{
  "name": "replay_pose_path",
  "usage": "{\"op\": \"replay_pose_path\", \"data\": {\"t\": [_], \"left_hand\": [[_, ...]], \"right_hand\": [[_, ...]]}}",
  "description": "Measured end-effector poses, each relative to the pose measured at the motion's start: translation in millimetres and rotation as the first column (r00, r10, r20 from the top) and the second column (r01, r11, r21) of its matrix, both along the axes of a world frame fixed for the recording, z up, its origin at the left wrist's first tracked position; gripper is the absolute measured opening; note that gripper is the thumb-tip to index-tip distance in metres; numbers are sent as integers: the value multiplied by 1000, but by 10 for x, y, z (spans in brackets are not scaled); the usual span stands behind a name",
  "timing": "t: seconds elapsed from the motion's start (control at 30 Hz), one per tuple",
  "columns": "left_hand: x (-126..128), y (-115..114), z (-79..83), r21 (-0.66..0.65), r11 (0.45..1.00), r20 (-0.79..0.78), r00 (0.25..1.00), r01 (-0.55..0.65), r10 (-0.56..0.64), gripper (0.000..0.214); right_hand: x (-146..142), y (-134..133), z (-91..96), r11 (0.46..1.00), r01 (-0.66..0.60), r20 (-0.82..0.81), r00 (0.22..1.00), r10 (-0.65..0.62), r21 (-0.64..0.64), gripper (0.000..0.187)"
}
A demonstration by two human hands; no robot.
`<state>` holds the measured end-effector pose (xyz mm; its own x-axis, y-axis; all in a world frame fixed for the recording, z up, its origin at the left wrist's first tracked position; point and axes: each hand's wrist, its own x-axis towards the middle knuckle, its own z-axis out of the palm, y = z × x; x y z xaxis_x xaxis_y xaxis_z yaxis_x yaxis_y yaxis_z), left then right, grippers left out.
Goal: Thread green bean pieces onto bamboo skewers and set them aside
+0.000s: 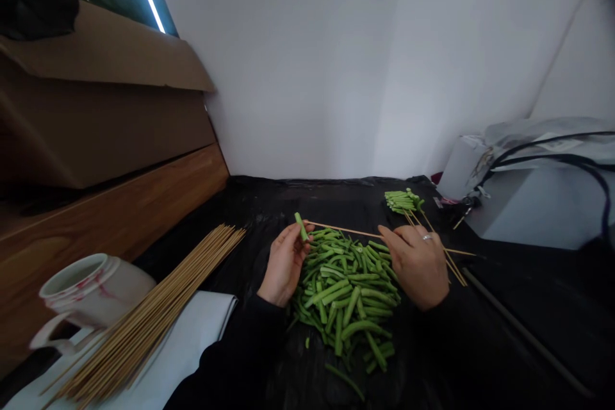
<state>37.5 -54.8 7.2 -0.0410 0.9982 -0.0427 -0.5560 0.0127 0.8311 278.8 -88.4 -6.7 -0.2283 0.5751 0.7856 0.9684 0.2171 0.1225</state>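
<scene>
Between the fingertips of my left hand [284,264] is a short piece of green bean [301,227], held nearly upright. My right hand [419,262], with a ring on one finger, grips a thin bamboo skewer [343,229]. The skewer runs leftward, and its tip meets the bean piece or lies right against it; I cannot tell whether it has pierced it. Below and between both hands lies a heap of cut green beans [353,307]. Behind my right hand, a bunch of skewered bean pieces [402,200] rests with its sticks pointing toward me.
On the left, a large bundle of bamboo skewers [158,317] leans across a white mug [96,291] and a folded white sheet [211,307]. A cardboard box [110,122] stands behind them. Black plastic [259,198] covers the table. At right are a white box [538,198] and black cables [567,157].
</scene>
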Motion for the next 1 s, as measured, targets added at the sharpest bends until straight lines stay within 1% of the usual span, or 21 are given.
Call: {"op": "replay_pose_path", "data": {"t": [0.1, 0.2, 0.33, 0.4, 0.47, 0.6, 0.77, 0.87, 0.93, 1.0], "left_hand": [[-22, 23, 13, -17, 1000, 60, 998, -12, 13, 17], [-12, 26, 21, -20, 1000, 88, 996, 8, -6, 16], [7, 14, 13, -5, 999, 95, 995, 34, -33, 15], [7, 10, 5, -9, 999, 78, 996, 35, -34, 17], [2, 12, -5, -25, 1000, 44, 999, 19, -18, 18], [-1, 21, -26, -52, 998, -19, 1000, -19, 18, 21], [25, 0, -32, -59, 998, -49, 999, 20, -23, 23], [37, -19, -23, -72, 997, -60, 997, 38, -42, 23], [39, -25, -18, -78, 996, -62, 997, 42, -47, 23], [39, -26, -18, -82, 996, -64, 997, 45, -50, 24]], "right_hand": [[-1, 4, -6, 999, 16, 15, 1000, -16, -28, 22], [-14, -2, -7, 999, 39, 23, 999, -39, -31, 22], [-21, -20, 18, 994, 105, 31, 994, -106, 28, 20], [-10, -25, 36, 992, 109, 23, 994, -110, 67, 20], [6, -23, 51, 991, 77, -17, 997, -76, 107, 21], [29, -16, 76, 981, -6, -187, 981, 43, 194, 22], [16, -46, 143, 963, -27, -350, 929, 123, 268, 21], [5, -72, 183, 972, -49, -451, 880, 151, 231, 22], [0, -83, 195, 976, -92, -519, 835, 183, 195, 22], [-8, -89, 197, 970, -147, -581, 780, 233, 191, 21]]}}
